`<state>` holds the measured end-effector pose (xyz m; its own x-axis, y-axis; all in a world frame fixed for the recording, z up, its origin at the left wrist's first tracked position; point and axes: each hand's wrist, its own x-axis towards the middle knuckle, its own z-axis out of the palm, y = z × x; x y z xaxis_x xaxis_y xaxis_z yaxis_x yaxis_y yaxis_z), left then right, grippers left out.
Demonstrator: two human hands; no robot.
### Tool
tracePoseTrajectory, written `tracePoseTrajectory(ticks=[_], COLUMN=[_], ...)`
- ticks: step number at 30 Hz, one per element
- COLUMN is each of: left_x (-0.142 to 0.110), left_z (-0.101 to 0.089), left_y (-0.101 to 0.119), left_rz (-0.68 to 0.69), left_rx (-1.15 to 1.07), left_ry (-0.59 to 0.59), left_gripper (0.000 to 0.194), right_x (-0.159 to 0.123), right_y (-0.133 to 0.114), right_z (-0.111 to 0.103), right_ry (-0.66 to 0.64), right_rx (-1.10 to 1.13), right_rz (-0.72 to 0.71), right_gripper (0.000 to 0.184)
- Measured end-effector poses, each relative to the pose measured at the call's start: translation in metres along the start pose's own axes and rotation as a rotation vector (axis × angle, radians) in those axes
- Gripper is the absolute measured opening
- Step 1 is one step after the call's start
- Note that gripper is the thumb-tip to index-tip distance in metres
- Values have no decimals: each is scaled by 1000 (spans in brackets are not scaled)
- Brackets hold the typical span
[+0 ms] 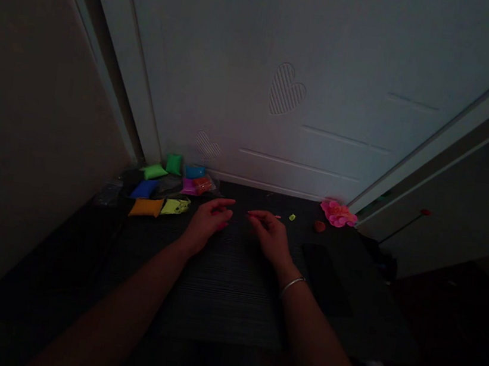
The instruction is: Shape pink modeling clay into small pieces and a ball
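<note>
Over the middle of a dark table [221,294], my left hand [206,224] has its index finger stretched out to the right, with a gap between finger and thumb. Nothing shows in it. Facing it, my right hand [270,234] has thumb and fingertips pinched together. A tiny dark speck shows at that pinch, too small and dim to name. Just beyond the right hand lie a small pinkish piece [278,217] and a small yellow-green piece [292,217]. Farther right sits a reddish-brown lump [320,226].
Soft-looking packets lie at the back left, including an orange packet [146,208], a blue packet [144,188] and a green packet [174,164]. A pink petalled object [338,213] rests at the back right. Near my right forearm is a dark flat rectangle [325,279]. A white panel [223,72] stands behind.
</note>
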<state>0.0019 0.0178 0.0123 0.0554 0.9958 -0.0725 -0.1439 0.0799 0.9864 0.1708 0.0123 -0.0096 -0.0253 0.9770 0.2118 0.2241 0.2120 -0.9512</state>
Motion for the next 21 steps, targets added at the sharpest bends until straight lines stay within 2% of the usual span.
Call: tracePoseTrajectory(ticks=[3,6,8,11,14,18,21], left_x=[-4,-7,-8,-8,-6,-4,-5], left_z=[4,8,10,11,11,11,14], left_y=[-2,-3,-4,-5,-7,-9,-8], left_rz=[80,82,124,246,279,225,98], left_rx=[97,126,238,475,584,488,279], left_ry=[-80,-190,-230,-243,-191,-102,-88], left_gripper=[38,36,36,31,22,17,17], right_x=[-2,-4,-4,-2,-1,-2,-3], right_y=[-4,-6,-6,-4,-2,-2,-4], right_z=[0,0,1,2,1,0,0], right_ry=[-24,-46,-63,-24,28,-16,-40], right_rx=[-81,-145,-166,-156,-120,-121,-123], right_rz=[10,-24,-46,-83,-108,-114,-109], right_gripper=[28,34,37,29,22,21,24])
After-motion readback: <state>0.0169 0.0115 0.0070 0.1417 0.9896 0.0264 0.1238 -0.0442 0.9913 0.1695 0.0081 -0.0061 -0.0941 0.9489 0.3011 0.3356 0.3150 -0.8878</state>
